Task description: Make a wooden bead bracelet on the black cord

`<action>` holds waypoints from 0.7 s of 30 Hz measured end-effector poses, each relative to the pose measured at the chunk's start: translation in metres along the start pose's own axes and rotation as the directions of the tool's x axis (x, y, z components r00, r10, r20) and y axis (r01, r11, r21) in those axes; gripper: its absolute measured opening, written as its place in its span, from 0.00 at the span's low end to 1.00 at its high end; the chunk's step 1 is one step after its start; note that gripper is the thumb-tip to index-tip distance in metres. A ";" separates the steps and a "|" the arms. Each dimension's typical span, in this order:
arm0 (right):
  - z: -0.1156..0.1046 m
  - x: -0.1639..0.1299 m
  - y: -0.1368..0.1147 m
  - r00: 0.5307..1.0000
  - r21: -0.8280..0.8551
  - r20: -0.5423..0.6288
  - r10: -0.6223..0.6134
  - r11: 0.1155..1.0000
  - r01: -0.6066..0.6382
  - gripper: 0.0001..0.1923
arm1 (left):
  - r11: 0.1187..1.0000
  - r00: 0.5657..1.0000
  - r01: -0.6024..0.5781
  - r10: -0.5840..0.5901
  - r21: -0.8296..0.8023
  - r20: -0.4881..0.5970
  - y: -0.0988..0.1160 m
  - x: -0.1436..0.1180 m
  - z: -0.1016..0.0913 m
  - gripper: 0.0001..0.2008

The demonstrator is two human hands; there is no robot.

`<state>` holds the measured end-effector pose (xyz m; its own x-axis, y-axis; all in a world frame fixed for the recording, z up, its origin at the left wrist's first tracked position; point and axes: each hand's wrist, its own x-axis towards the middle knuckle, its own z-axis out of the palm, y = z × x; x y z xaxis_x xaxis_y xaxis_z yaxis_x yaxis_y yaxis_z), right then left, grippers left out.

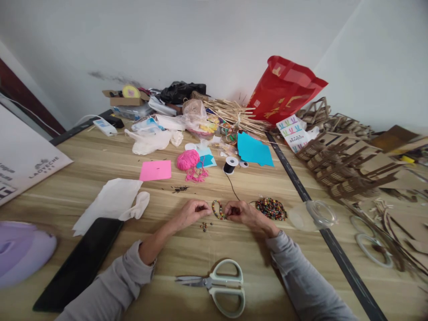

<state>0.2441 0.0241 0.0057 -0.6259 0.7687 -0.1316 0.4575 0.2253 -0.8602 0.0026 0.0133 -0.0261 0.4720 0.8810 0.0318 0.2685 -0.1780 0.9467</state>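
A small loop of multicoloured beads, a bead bracelet (214, 210), stands between my two hands just above the table. My right hand (243, 213) pinches it at its lower right end. On the other side, my left hand (192, 215) has thumb and forefinger pressed together close to the loop; whatever lies between them is too small to make out. Below the loop are several loose beads (204, 227). A heap of strung beads (271, 208) lies right of my right hand. Black cord runs from a spool (230, 165) toward my right hand. Scissors (204, 281) rest nearest me.
At left are a black phone-like slab (80, 263), white paper (109, 203) and a purple object (25, 252). Pink yarn (187, 159), a pink card (155, 170) and blue sheets (254, 149) lie farther back. Woven baskets (337, 165) and a red bag (284, 91) crowd the right.
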 end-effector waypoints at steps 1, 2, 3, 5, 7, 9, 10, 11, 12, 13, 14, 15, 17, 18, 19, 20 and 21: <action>-0.001 0.000 -0.002 1.000 0.045 0.015 0.018 0.999 -0.019 0.05 | 1.000 1.000 -0.003 0.003 0.001 0.001 0.000 0.000 0.000 0.11; -0.002 -0.001 -0.004 0.999 0.096 0.029 0.035 0.995 -0.037 0.06 | 1.000 1.000 -0.003 0.003 0.000 0.002 0.001 0.000 0.000 0.11; -0.003 -0.001 -0.005 0.998 0.147 0.041 0.049 0.988 -0.054 0.08 | 1.000 1.000 -0.003 0.003 -0.003 0.002 0.001 0.000 0.000 0.11; -0.005 -0.001 -0.007 0.996 0.233 0.056 0.063 0.970 -0.074 0.11 | 1.000 1.000 -0.002 0.002 -0.011 0.003 0.002 0.000 0.000 0.11; -0.007 -0.001 -0.005 0.997 0.278 0.063 0.053 0.958 -0.069 0.13 | 1.000 1.000 0.000 0.000 -0.011 0.007 0.003 0.000 0.000 0.11; -0.008 0.000 -0.001 0.998 0.288 0.059 0.037 0.956 -0.052 0.14 | 1.000 1.000 0.004 -0.004 -0.009 0.011 0.005 0.000 0.000 0.11; -0.008 0.000 0.000 0.998 0.286 0.050 0.031 0.957 -0.044 0.14 | 1.000 1.000 0.008 -0.008 -0.007 0.011 0.005 -0.001 0.000 0.11; -0.008 0.000 0.001 0.999 0.280 0.038 0.029 0.959 -0.039 0.14 | 1.000 1.000 0.014 -0.014 -0.005 0.009 0.006 -0.001 0.000 0.11; -0.007 0.001 0.001 0.999 0.270 0.024 0.031 0.962 -0.036 0.14 | 1.000 1.000 0.019 -0.019 -0.002 0.008 0.006 -0.001 0.000 0.11; -0.006 0.001 0.000 0.999 0.256 0.010 0.033 0.966 -0.035 0.14 | 1.000 1.000 0.023 -0.023 -0.001 0.006 0.007 -0.001 0.000 0.11; -0.005 0.001 -0.001 0.999 0.239 -0.003 0.035 0.970 -0.033 0.13 | 1.000 1.000 0.025 -0.025 0.000 0.004 0.007 -0.001 0.000 0.12; -0.003 0.001 -0.003 0.999 0.218 -0.016 0.033 0.976 -0.029 0.13 | 1.000 1.000 0.025 -0.025 0.000 0.002 0.008 -0.001 0.000 0.12; 0.002 0.002 -0.007 0.999 0.150 -0.037 0.013 0.989 -0.007 0.10 | 1.000 1.000 0.025 -0.025 -0.005 0.004 0.008 0.000 0.000 0.12; 0.004 0.002 -0.010 0.999 0.105 -0.042 -0.010 0.994 0.014 0.09 | 1.000 1.000 0.026 -0.026 -0.011 0.006 0.008 0.000 0.000 0.12; 0.007 0.003 -0.012 0.998 0.054 -0.046 -0.039 0.998 0.042 0.07 | 0.999 1.000 0.027 -0.027 -0.020 0.008 0.008 0.000 0.000 0.11; 0.010 0.003 -0.014 0.996 0.004 -0.049 -0.072 0.997 0.072 0.06 | 0.999 1.000 0.028 -0.027 -0.030 0.012 0.009 0.000 0.000 0.11; 0.013 0.003 -0.017 0.993 -0.043 -0.054 -0.105 0.994 0.103 0.05 | 0.999 1.000 0.027 -0.027 -0.042 0.013 0.009 0.001 0.000 0.11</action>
<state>0.2260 0.0152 0.0132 -0.6357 0.7718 -0.0141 0.4178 0.3287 -0.8470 0.0055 0.0121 -0.0175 0.4759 0.8795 0.0019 0.2460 -0.1352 0.9598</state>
